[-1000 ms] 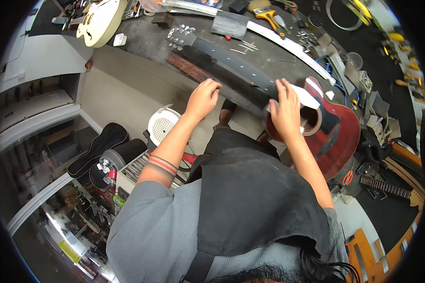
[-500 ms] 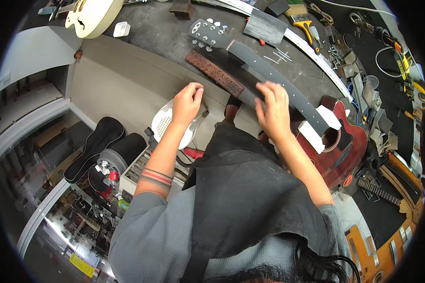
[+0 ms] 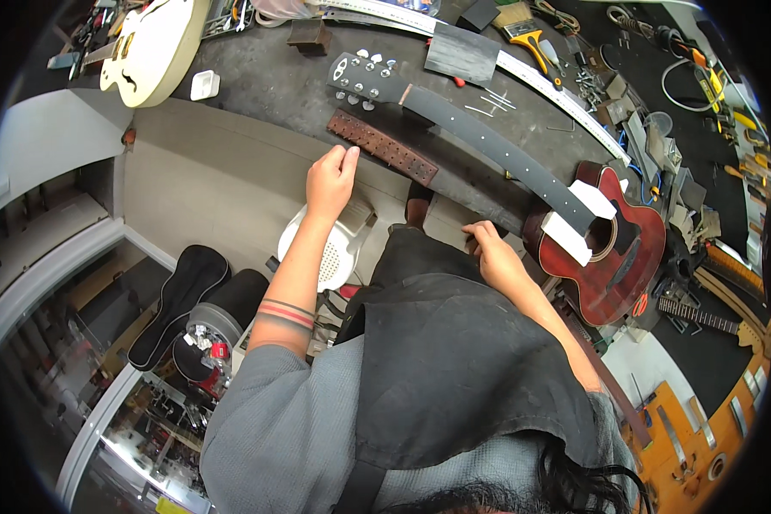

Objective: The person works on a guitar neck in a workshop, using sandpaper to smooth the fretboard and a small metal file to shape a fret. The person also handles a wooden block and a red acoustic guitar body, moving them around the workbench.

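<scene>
My left hand [image 3: 331, 185] hovers at the bench's front edge, near a reddish-brown block with rows of dark holes [image 3: 382, 147]. Its thumb and fingers are pressed together; whether something small is between them cannot be made out. Lower and to the right, my right hand [image 3: 497, 257] hangs in front of the apron, fingers loosely bent and apart, with nothing seen in it. Beyond both hands lies a red acoustic guitar [image 3: 612, 287], its dark fingerboard [image 3: 497, 152] bare of strings. White pieces [image 3: 567, 239] flank the fingerboard's end by the soundhole.
On the dark bench lie a long metal ruler [image 3: 565, 103], a grey flat plate [image 3: 463, 53], thin rods [image 3: 493, 103], a yellow-handled brush [image 3: 533, 47] and a small white dish [image 3: 205, 85]. A cream guitar body [image 3: 154, 51] is at far left. Below stands a white stool [image 3: 334, 261].
My right hand has dropped away from the fingerboard toward the apron. My left hand has shifted slightly left and its fingers look more closed. The view has turned somewhat.
</scene>
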Motion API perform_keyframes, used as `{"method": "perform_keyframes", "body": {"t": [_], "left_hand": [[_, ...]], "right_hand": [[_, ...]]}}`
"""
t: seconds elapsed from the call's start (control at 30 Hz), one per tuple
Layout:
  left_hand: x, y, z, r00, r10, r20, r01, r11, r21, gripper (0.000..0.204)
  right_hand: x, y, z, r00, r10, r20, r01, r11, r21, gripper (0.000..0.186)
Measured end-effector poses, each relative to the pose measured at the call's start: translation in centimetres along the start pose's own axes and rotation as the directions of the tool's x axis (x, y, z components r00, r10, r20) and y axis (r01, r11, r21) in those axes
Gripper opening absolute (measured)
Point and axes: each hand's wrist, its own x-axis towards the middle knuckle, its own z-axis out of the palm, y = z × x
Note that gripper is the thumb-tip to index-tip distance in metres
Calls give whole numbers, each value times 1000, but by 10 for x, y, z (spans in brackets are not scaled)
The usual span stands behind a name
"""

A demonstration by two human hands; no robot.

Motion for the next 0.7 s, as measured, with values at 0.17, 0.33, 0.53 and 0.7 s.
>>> {"method": "perform_keyframes", "body": {"t": [0.17,0.33,0.53,0.7], "left_hand": [[5,0,2,1000,25,11,-25,1000,-19,47],[13,1,5,999,-15,51,18,998,-62,46],[18,10,12,993,115,-5,-115,989,-97,24],[18,23,11,992,112,66,-107,992,-63,15]], "right_hand": [[-12,23,6,1000,-10,-7,9,998,-59,40],[-23,15,-1,933,313,181,-309,950,-47,35],[-49,41,13,986,169,-15,-167,982,85,40],[-67,69,30,977,205,-53,-203,978,51,41]]}}
